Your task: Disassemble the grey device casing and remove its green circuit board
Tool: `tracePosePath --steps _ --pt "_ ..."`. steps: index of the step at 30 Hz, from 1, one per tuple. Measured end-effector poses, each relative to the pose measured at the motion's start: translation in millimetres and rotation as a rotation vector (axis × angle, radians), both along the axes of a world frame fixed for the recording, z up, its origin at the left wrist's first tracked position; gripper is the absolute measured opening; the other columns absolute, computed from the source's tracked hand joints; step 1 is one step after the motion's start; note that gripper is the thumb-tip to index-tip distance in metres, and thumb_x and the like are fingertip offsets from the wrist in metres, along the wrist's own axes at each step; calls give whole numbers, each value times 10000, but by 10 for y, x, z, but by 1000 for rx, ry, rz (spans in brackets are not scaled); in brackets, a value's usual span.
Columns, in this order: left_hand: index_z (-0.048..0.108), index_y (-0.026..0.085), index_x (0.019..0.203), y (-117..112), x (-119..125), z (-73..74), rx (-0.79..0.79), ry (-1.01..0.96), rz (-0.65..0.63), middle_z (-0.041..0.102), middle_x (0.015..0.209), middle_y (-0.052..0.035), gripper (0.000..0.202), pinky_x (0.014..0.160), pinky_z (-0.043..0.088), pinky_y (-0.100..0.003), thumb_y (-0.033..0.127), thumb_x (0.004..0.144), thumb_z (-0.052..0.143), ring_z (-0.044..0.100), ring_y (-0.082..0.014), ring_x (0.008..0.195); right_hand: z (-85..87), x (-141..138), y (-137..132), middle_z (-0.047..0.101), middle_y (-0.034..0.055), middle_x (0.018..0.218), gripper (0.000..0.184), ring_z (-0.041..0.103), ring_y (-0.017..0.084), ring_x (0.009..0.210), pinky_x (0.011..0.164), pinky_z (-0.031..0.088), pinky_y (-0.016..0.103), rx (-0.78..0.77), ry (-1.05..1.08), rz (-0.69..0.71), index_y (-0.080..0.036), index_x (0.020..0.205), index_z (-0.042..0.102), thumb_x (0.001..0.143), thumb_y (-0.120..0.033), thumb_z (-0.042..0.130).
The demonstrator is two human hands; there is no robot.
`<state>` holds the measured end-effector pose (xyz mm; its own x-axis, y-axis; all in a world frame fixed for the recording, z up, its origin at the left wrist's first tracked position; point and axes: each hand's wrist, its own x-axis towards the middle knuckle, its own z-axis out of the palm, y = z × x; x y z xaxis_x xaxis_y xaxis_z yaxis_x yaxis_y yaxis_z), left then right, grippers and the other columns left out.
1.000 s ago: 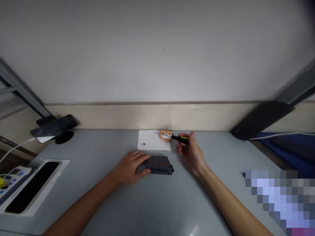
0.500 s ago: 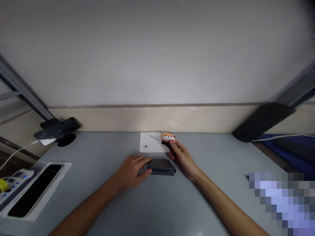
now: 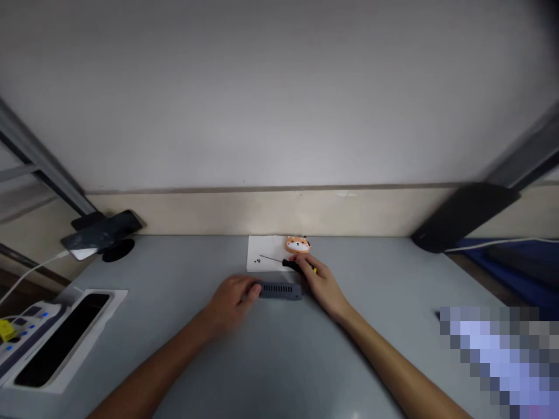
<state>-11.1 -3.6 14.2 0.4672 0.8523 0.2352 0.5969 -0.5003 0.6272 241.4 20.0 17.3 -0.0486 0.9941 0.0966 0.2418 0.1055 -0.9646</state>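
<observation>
A small dark grey box with a vented side [image 3: 280, 290] stands tipped on its edge on the grey table [image 3: 279, 361]. My left hand [image 3: 231, 301] grips its left end with curled fingers. My right hand [image 3: 321, 283] rests against the box's right end and is closed on a black and yellow screwdriver [image 3: 292, 264], whose thin shaft points left over a white paper sheet [image 3: 266, 251]. A few tiny black screws [image 3: 257, 261] lie on that sheet. An orange animal-shaped trinket [image 3: 297, 244] sits at the sheet's right corner.
A phone on a black stand [image 3: 101, 231] is at the back left. A white power strip [image 3: 17, 323] and a white tray with a black inset [image 3: 65, 331] lie at the left edge. A dark slanted panel [image 3: 465, 212] is at the back right.
My right hand brought the screwdriver from near the trinket down to the box's right end. The box was turned from lying flat up onto its edge, vented side facing me.
</observation>
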Motion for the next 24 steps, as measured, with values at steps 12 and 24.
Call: tracePosePath --steps 12,24 --pt "681 215 1219 14 19 -58 -12 -68 -9 736 1171 -67 425 999 504 -388 436 1082 345 675 -230 1097 -47 5 20 740 56 1105 438 632 248 1101 1015 416 372 -6 -3 24 -218 1007 737 978 -584 499" --pt "680 195 1013 37 18 -9 -71 -51 -20 722 1011 -76 519 927 531 -388 485 1090 257 666 -225 972 162 267 -6 505 -16 603 389 355 120 505 503 244 283 -133 411 -8 -180 896 714 906 -551 600"
